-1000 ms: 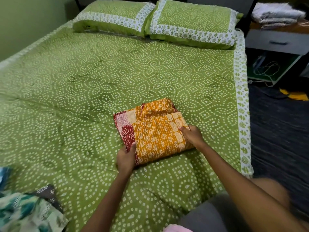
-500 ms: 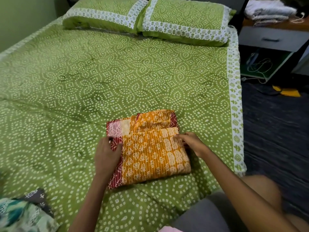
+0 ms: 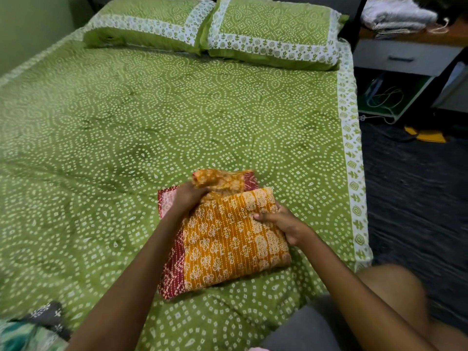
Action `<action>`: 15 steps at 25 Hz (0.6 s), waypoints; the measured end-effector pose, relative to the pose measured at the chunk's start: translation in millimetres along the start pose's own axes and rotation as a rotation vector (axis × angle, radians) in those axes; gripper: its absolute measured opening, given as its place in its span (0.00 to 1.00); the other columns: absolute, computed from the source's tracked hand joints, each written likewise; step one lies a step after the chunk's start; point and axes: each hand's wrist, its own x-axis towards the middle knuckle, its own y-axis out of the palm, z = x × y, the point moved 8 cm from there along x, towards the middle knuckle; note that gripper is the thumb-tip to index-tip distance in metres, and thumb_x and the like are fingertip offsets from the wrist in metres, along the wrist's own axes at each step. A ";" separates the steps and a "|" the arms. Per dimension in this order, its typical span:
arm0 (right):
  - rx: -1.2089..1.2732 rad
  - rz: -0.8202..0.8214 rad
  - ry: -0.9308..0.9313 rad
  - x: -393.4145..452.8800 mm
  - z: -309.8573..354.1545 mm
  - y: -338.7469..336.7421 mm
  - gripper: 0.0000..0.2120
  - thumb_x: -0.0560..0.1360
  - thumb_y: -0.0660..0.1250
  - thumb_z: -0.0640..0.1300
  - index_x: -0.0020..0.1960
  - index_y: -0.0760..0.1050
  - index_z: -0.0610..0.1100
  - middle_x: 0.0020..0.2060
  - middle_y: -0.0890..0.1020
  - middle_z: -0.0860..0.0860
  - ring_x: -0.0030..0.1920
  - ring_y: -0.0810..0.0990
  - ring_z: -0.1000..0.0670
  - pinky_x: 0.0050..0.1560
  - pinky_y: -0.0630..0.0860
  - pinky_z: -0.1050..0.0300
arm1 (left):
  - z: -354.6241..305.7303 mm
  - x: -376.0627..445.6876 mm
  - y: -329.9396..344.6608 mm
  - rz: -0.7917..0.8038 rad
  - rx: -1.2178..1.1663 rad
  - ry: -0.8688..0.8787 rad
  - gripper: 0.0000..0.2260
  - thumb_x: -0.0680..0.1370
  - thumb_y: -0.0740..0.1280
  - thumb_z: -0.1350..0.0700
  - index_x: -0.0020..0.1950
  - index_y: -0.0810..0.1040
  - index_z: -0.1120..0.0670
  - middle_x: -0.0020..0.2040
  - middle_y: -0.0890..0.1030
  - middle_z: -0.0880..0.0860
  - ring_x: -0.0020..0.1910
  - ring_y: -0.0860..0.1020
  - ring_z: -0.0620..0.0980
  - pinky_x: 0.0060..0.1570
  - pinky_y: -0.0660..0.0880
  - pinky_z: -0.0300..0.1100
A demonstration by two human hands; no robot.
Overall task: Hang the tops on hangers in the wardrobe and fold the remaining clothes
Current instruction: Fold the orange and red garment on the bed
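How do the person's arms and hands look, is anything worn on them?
Both forearms are bare up to the frame edge: no sleeve shows. The left hand and the right hand wear no glove, and I see no ring, watch or bracelet. The nails are too small to judge.

From my feed, the far layer of the folded orange and red block-printed cloth is smeared with blur where my left hand bunches it, so I cannot read its print there. The fingers of that hand are buried in the folds. The fingertips of my right hand tuck under the cloth's right edge, out of sight. Left of the cloth, a teal and white leafy printed garment and a grey white-flowered fabric are cut by the bottom edge. Right of the cloth, my knee is blurred.
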 end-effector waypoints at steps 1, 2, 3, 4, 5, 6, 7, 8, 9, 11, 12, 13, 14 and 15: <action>0.003 -0.001 0.008 0.1 -0.4 -1.2 0.46 0.71 0.71 0.39 0.77 0.42 0.43 0.74 0.57 0.38 0.72 0.59 0.39 0.71 0.57 0.47 | 7.8 -0.9 -14.0 -0.038 -0.014 0.027 0.03 0.77 0.66 0.59 0.46 0.76 0.58 0.35 0.74 0.53 0.29 0.71 0.47 0.18 0.67 0.29; -0.010 -0.001 0.016 2.5 -1.7 -0.8 0.46 0.71 0.71 0.40 0.76 0.43 0.42 0.73 0.58 0.38 0.72 0.60 0.39 0.70 0.59 0.48 | 16.6 -4.0 -28.3 -0.071 -0.012 0.024 0.03 0.77 0.66 0.58 0.45 0.75 0.57 0.34 0.74 0.52 0.29 0.70 0.47 0.19 0.67 0.31; -0.042 -0.010 0.027 5.4 -4.4 -0.3 0.45 0.71 0.71 0.41 0.76 0.45 0.41 0.73 0.59 0.38 0.71 0.61 0.39 0.68 0.61 0.50 | 30.8 -4.5 -39.5 -0.075 -0.026 -0.019 0.07 0.76 0.68 0.56 0.40 0.74 0.57 0.33 0.74 0.53 0.28 0.70 0.48 0.22 0.68 0.35; -0.078 -0.029 0.040 6.2 -6.7 1.0 0.43 0.71 0.71 0.43 0.76 0.46 0.40 0.73 0.59 0.39 0.71 0.61 0.40 0.67 0.63 0.52 | 45.6 -5.6 -47.1 -0.058 -0.050 -0.090 0.11 0.75 0.69 0.53 0.38 0.73 0.58 0.33 0.74 0.55 0.30 0.70 0.50 0.27 0.68 0.37; -0.096 -0.046 0.049 5.8 -7.0 2.8 0.42 0.72 0.71 0.44 0.75 0.48 0.38 0.73 0.60 0.39 0.71 0.62 0.40 0.66 0.63 0.53 | 56.7 -6.4 -51.0 -0.007 -0.098 -0.150 0.14 0.74 0.68 0.49 0.40 0.75 0.60 0.36 0.75 0.56 0.34 0.72 0.52 0.33 0.68 0.39; -0.104 -0.053 0.051 5.2 -6.7 4.1 0.41 0.72 0.70 0.44 0.75 0.49 0.38 0.72 0.60 0.39 0.71 0.62 0.40 0.66 0.64 0.53 | 61.6 -8.7 -52.4 0.058 -0.155 -0.192 0.17 0.75 0.65 0.45 0.46 0.76 0.60 0.41 0.76 0.58 0.38 0.73 0.53 0.35 0.68 0.40; -0.100 -0.058 0.049 3.8 -6.3 3.1 0.41 0.72 0.70 0.45 0.75 0.49 0.37 0.72 0.60 0.39 0.71 0.61 0.40 0.66 0.64 0.54 | 61.3 -13.5 -52.8 0.122 -0.198 -0.228 0.21 0.76 0.62 0.42 0.54 0.74 0.60 0.44 0.76 0.57 0.37 0.72 0.52 0.34 0.66 0.38; -0.082 -0.053 0.042 4.0 -7.3 1.3 0.42 0.72 0.70 0.46 0.75 0.49 0.38 0.73 0.60 0.39 0.71 0.61 0.40 0.65 0.63 0.54 | 61.2 -18.5 -52.7 0.190 -0.217 -0.266 0.25 0.76 0.61 0.40 0.60 0.72 0.60 0.44 0.75 0.55 0.32 0.71 0.49 0.31 0.65 0.36; -0.062 -0.043 0.033 3.5 -9.6 0.1 0.43 0.72 0.70 0.48 0.76 0.47 0.39 0.73 0.59 0.40 0.71 0.60 0.40 0.65 0.63 0.54 | 60.3 -24.6 -50.6 0.259 -0.192 -0.279 0.29 0.76 0.60 0.39 0.65 0.68 0.60 0.43 0.77 0.53 0.30 0.71 0.47 0.30 0.68 0.35; -0.047 -0.037 0.006 1.9 -11.6 -0.2 0.43 0.72 0.68 0.51 0.76 0.46 0.40 0.74 0.58 0.41 0.72 0.60 0.41 0.63 0.63 0.55 | 61.2 -34.0 -40.9 0.332 -0.062 -0.245 0.28 0.78 0.61 0.43 0.71 0.64 0.59 0.58 0.77 0.59 0.53 0.78 0.53 0.51 0.75 0.46; -0.056 -0.044 -0.022 1.5 -9.1 0.2 0.42 0.73 0.67 0.52 0.76 0.46 0.41 0.74 0.58 0.41 0.72 0.59 0.41 0.64 0.63 0.54 | 59.5 -35.8 -38.8 0.280 -0.004 -0.195 0.26 0.78 0.61 0.46 0.71 0.65 0.60 0.67 0.71 0.61 0.64 0.71 0.57 0.61 0.69 0.51; -0.069 -0.051 -0.050 1.3 -6.5 1.2 0.41 0.74 0.66 0.52 0.77 0.46 0.43 0.74 0.56 0.42 0.73 0.59 0.41 0.66 0.62 0.52 | 59.5 -37.3 -41.5 0.174 -0.036 -0.148 0.24 0.79 0.63 0.49 0.70 0.66 0.61 0.68 0.70 0.63 0.65 0.70 0.59 0.63 0.67 0.51; -0.066 -0.057 -0.074 -0.5 -3.6 2.9 0.39 0.74 0.66 0.52 0.77 0.46 0.46 0.75 0.55 0.43 0.73 0.58 0.42 0.68 0.61 0.51 | 61.9 -39.9 -45.8 0.059 -0.132 -0.132 0.22 0.79 0.63 0.51 0.68 0.68 0.63 0.62 0.74 0.64 0.59 0.74 0.60 0.58 0.71 0.50; -0.034 -0.062 -0.088 -1.6 -1.3 3.1 0.39 0.74 0.66 0.52 0.77 0.46 0.47 0.75 0.54 0.44 0.73 0.57 0.42 0.69 0.60 0.49 | 70.6 -42.3 -52.3 -0.045 -0.256 -0.130 0.21 0.78 0.64 0.52 0.66 0.70 0.63 0.55 0.77 0.64 0.51 0.78 0.59 0.51 0.74 0.49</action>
